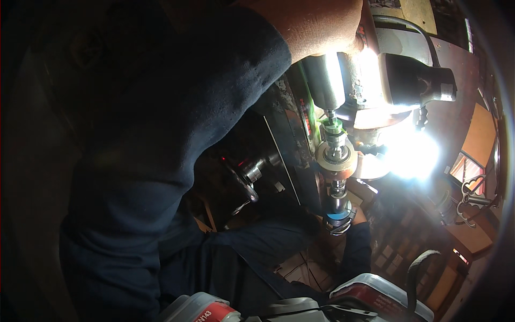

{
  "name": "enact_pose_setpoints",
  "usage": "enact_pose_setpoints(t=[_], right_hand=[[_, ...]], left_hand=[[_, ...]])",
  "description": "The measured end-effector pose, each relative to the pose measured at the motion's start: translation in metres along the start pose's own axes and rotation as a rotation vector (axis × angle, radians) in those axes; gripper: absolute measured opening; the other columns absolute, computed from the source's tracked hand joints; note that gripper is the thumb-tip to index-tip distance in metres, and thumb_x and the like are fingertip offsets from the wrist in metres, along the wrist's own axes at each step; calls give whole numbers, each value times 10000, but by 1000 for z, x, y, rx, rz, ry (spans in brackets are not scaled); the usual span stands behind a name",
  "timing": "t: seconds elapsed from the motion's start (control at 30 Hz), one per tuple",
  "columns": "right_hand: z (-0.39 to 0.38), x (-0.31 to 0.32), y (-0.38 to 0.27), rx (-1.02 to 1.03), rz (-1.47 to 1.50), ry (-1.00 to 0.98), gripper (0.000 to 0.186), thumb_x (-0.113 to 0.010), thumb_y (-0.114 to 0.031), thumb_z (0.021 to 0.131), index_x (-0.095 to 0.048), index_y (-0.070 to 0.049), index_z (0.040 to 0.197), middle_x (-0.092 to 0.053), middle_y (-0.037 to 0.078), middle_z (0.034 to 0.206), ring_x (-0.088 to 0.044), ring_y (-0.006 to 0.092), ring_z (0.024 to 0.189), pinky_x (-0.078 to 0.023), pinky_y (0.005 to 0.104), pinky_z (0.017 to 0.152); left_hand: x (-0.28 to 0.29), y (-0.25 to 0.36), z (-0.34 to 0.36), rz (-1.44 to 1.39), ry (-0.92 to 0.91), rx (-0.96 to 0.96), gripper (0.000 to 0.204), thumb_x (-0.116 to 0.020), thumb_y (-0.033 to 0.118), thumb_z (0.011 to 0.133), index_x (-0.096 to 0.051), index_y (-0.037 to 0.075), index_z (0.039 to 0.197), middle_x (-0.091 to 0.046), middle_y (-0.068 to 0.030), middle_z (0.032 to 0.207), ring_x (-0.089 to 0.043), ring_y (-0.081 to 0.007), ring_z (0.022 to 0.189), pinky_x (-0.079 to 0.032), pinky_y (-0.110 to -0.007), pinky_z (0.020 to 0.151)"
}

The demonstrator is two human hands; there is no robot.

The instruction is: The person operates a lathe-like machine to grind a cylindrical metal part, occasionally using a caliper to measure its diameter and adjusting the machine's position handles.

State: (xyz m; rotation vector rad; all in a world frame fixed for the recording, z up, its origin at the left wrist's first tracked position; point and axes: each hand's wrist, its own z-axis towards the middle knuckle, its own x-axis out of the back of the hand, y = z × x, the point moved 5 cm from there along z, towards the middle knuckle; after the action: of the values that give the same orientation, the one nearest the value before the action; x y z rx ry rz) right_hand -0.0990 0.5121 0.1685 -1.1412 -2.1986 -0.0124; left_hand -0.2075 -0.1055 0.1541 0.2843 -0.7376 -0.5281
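Note:
My left hand (pixel 316 27) reaches to the top of the machine, fingertips curled out of sight by a brown part above an upright steel cylinder (pixel 327 78); what it grips is unclear. Below the cylinder runs a vertical spindle with a green collar (pixel 332 125), a pale disc (pixel 323 156) and a blue-ringed end (pixel 337 216). My right hand (pixel 356 213) is at that lower end, largely hidden behind it, so its fingers are unclear. A black lamp body (pixel 405 79) with a cable stands right of the cylinder, and a very bright light glares below it.
A metal handwheel (pixel 241 182) on a shaft is at centre left in shadow. Grey panels and orange boards (pixel 477 134) line the right, with hanging metal fittings (pixel 472 198). Clear respirator housings (pixel 381 292) show at the lower edge, above a tiled floor.

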Motion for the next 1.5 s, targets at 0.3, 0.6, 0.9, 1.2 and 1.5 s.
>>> enact_pose_setpoints(t=[0.3, 0.6, 0.9, 1.2, 1.5], right_hand=[[1, -1, -7, 70, -170, 5, 173, -581, -132, 907, -713, -19, 904, -687, 22, 839, -614, 100, 723, -498, 274, 651], [-2, -1, -8, 78, -184, -7, 180, -582, -136, 905, -713, -13, 916, -697, 34, 839, -628, 102, 731, -505, 278, 655], [-6, 0, -6, 160, -180, 72, 189, -582, -141, 902, -713, -7, 928, -707, 47, 840, -643, 104, 739, -511, 283, 659], [-38, -13, 5, 299, -68, 525, 257, -521, -175, 950, -702, 7, 953, -689, 45, 851, -627, 113, 756, -499, 285, 678], [-54, -32, 36, 526, 116, 943, 269, -476, -144, 971, -635, 31, 1099, -671, 91, 989, -631, 169, 890, -503, 317, 816]], left_hand=[[4, 0, 1, 5, -17, -2, 431, -619, 378, 787, -689, -47, 766, -631, -266, 805, -614, -424, 797, -476, -467, 870], [4, 0, 4, -11, -23, 4, 455, -627, 404, 789, -689, -44, 744, -637, -255, 754, -625, -418, 743, -493, -463, 840], [10, 3, 10, -34, -61, 57, 480, -636, 430, 792, -690, -41, 723, -642, -243, 704, -635, -412, 688, -509, -459, 810], [40, 13, 11, -189, -177, 276, 539, -680, 481, 788, -688, -57, 813, -660, -257, 779, -660, -408, 783, -529, -442, 787], [35, 14, 15, -253, -246, 195, 337, -691, 297, 799, -700, -20, 913, -664, -265, 892, -666, -382, 827, -524, -430, 767]])
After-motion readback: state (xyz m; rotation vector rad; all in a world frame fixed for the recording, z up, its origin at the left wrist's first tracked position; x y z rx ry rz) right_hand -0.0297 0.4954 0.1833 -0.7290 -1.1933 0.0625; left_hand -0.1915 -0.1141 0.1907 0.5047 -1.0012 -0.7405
